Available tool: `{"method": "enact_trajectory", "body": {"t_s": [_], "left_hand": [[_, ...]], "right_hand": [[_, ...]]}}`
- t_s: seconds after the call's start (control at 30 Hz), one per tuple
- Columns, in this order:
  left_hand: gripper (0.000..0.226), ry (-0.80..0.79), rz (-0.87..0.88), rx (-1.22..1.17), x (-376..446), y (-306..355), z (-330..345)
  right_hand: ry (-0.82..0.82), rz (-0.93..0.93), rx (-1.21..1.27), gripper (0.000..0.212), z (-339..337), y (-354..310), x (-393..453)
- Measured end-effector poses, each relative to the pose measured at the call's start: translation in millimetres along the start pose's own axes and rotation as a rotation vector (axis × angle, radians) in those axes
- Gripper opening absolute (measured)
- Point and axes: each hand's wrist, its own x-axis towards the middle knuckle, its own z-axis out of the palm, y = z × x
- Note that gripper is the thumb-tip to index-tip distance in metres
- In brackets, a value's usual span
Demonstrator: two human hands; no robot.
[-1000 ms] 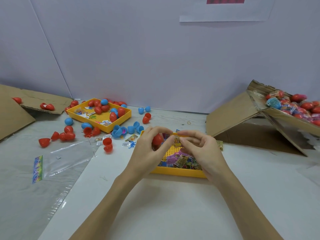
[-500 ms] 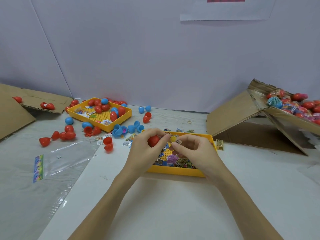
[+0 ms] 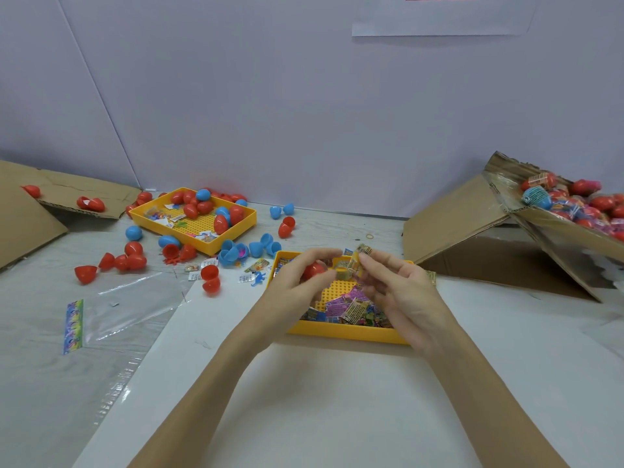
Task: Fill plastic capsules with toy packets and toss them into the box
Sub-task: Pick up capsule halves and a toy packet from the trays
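My left hand (image 3: 293, 288) grips a red capsule half (image 3: 312, 270) above the near yellow tray (image 3: 341, 334). My right hand (image 3: 396, 295) pinches a small yellow toy packet (image 3: 351, 265) right beside the capsule's opening. The tray holds several colourful toy packets (image 3: 351, 307). A cardboard box (image 3: 560, 228) at the far right holds several filled capsules (image 3: 580, 201).
A second yellow tray (image 3: 192, 224) with red and blue capsule halves stands at the back left. Loose capsule halves (image 3: 210, 280) and small packets lie scattered around it. A clear plastic bag (image 3: 111, 309) lies at the left. Flattened cardboard (image 3: 27, 211) sits far left.
Both hands have drawn together over the tray. The right hand's packet has come up against the red capsule half held by the left hand.
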Motion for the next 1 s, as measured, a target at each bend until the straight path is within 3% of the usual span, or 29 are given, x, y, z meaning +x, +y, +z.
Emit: {"method": "enact_trajectory", "body": {"t_s": [0.07,0.2,0.33,0.5,1.0], "left_hand": [[0.036,-0.021,-0.063,-0.125,0.7,1.6,-3.9],[0.05,0.0,-0.042,-0.095,-0.1,-1.5,-7.7],[0.039,0.079,0.041,0.022,0.5,-1.8,-8.3],[0.037,0.128,0.155,0.154,1.1,-1.2,-7.7],[0.038,0.127,0.194,0.249,0.4,-5.7,-6.2]], "right_hand": [[0.082,-0.071,-0.157,0.027,-1.6,2.1,0.8],[0.103,-0.25,-0.44,0.01,0.1,9.2,0.0],[0.092,-0.341,-0.588,0.007,1.3,11.7,-0.5],[0.083,-0.336,-0.592,0.01,1.3,11.7,-0.1],[0.094,-0.329,-0.654,0.02,3.3,14.6,0.1]]}}
